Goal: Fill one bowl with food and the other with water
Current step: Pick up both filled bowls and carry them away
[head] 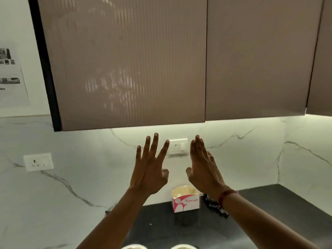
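Dark worktop [269, 203] under closed wall cabinets [125, 60], paper box [186, 199] near its back edge. Rims of two bowls [133, 246] just visible at near edge, contents hidden. Raised above, holding nothing: left hand [148, 169] with fingers spread, right hand [203, 168] with fingers straight, close together.

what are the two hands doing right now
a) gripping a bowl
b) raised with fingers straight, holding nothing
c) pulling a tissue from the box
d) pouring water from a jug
b: the left hand and right hand are up in front of the marble wall, fingers straight and nothing in them, while the tissue box sits untouched on the counter below.
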